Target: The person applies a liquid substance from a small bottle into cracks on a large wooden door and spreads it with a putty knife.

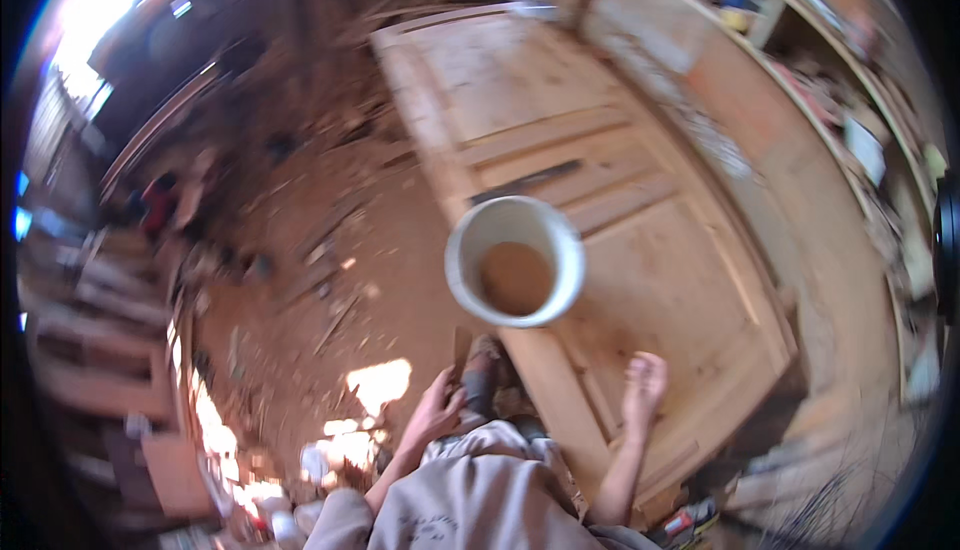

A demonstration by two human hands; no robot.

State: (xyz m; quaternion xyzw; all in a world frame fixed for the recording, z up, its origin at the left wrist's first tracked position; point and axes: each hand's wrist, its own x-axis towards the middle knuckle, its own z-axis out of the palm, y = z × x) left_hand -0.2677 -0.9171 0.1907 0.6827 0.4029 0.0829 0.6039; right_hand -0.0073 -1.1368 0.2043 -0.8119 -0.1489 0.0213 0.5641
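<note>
A pale wooden panelled door [670,280] lies flat before me. On its left side stands a white bucket [457,265] with brown stuff [517,278] at the bottom. Just beyond the bucket, a long dark blade-like strip [527,180] rests across the door. My left hand [437,408], left of the door and low by my leg, is closed around a thin, flat brown piece [461,346] whose kind I cannot make out. Over the near part of the door is my right hand [645,387], blurred, its fingers half bent and apart, holding nothing visible.
Dirt floor [300,250] with wood scraps spreads to the left. Stacked boards [110,380] are at the far left. Along the right wall, a shelf [850,80] holds cluttered items. A small red-and-black object [685,520] lies near the door's near end.
</note>
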